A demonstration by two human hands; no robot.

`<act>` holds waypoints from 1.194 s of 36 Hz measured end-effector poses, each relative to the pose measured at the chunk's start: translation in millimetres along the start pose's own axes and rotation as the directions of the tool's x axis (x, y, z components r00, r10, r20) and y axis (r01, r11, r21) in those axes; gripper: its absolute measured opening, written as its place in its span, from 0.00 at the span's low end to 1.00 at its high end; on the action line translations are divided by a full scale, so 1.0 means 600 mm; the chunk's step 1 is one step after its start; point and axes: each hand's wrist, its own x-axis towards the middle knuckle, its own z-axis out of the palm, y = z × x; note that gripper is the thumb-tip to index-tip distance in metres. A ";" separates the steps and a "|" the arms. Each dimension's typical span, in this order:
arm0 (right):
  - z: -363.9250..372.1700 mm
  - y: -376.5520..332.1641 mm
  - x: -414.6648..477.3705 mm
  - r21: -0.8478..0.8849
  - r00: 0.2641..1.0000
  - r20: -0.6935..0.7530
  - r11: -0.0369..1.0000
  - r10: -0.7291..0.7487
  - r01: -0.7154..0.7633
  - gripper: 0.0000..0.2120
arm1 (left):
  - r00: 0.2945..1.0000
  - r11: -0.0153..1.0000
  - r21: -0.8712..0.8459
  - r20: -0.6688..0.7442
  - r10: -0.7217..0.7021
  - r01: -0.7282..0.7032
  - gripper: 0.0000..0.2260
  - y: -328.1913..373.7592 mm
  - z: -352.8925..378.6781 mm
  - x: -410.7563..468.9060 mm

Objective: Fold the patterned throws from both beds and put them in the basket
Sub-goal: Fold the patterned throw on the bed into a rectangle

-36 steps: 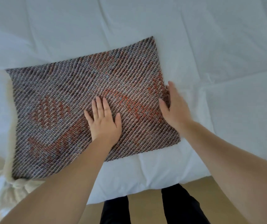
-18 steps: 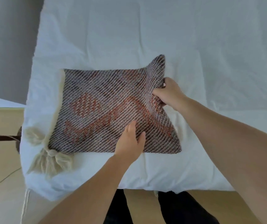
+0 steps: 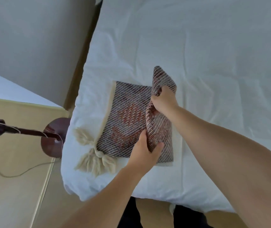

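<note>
A wide bed [image 3: 197,55] covered in soft, creased white bedding fills most of the view. On it, near its lower left corner, lies the throw [image 3: 125,122], a flat woven rectangle of dark diagonal ribs with rust-red patches. The throw's right side is lifted into a standing fold. The right hand [image 3: 163,100] is closed around the fold's upper part; the left hand [image 3: 145,153] pinches its lower edge. Fluffy cream tassels [image 3: 95,156] splay from the throw's lower left corner.

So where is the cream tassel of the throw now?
The tassel lies on the white bed near its left edge, at the throw's near-left corner, left of the left hand.
</note>
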 end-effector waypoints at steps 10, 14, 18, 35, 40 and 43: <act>0.170 -0.084 0.024 -0.049 0.999 -0.044 0.999 0.004 -0.006 0.09 | 0.993 0.994 0.078 -0.087 -0.076 0.083 0.15 -0.121 -0.150 0.044; 0.231 -0.098 0.037 -0.040 0.999 -0.042 0.999 0.033 -0.035 0.10 | 0.995 0.993 0.078 -0.055 -0.080 0.084 0.15 -0.158 -0.188 0.065; 0.286 -0.102 0.058 -0.077 0.998 -0.024 0.996 0.050 -0.051 0.13 | 0.993 0.987 0.120 -0.063 -0.099 0.106 0.14 -0.201 -0.207 0.088; 0.352 -0.052 0.123 -0.193 0.972 -0.084 0.961 -0.219 0.200 0.13 | 0.990 0.923 0.375 -0.137 -0.033 0.083 0.31 -0.284 -0.193 0.169; 0.322 -0.006 0.134 -0.633 0.905 -0.024 0.707 -0.425 0.315 0.24 | 0.979 0.846 0.528 -0.117 0.164 -0.079 0.32 -0.244 -0.186 0.240; 0.286 0.031 0.142 -0.767 0.936 0.036 0.591 -0.351 0.251 0.29 | 0.957 0.755 0.626 -0.043 0.286 -0.197 0.29 -0.214 -0.186 0.317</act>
